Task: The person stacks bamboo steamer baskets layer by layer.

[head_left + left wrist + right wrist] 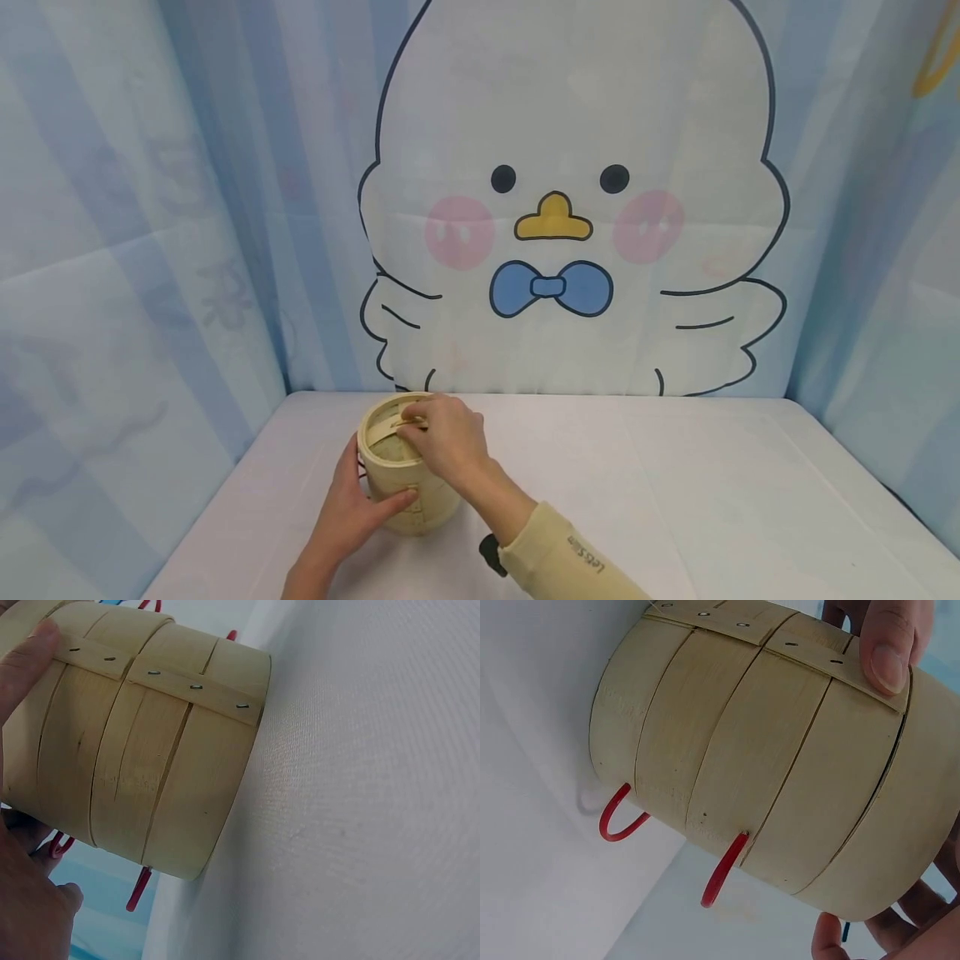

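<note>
A small stacked bamboo steamer point(411, 500) stands upright on the table, its round woven lid point(390, 450) on top. My left hand point(354, 510) grips the steamer's side, thumb point(889, 656) across the stapled seam near the upper rim and fingers round the far side. Over the lid, my right hand point(453, 437) pinches the flat strip handle point(385, 432) between thumb and fingers. Red loops point(724, 870) stick out from the steamer's tiers, seen in both wrist views. The inside of the steamer is hidden by the lid.
A white cloth covers the table point(675, 483). Behind it hangs a curtain point(562, 350) printed with a cartoon bird, and striped blue curtains point(120, 250) close in the sides. A dark object point(492, 553) sits at my right wrist beside the cuff.
</note>
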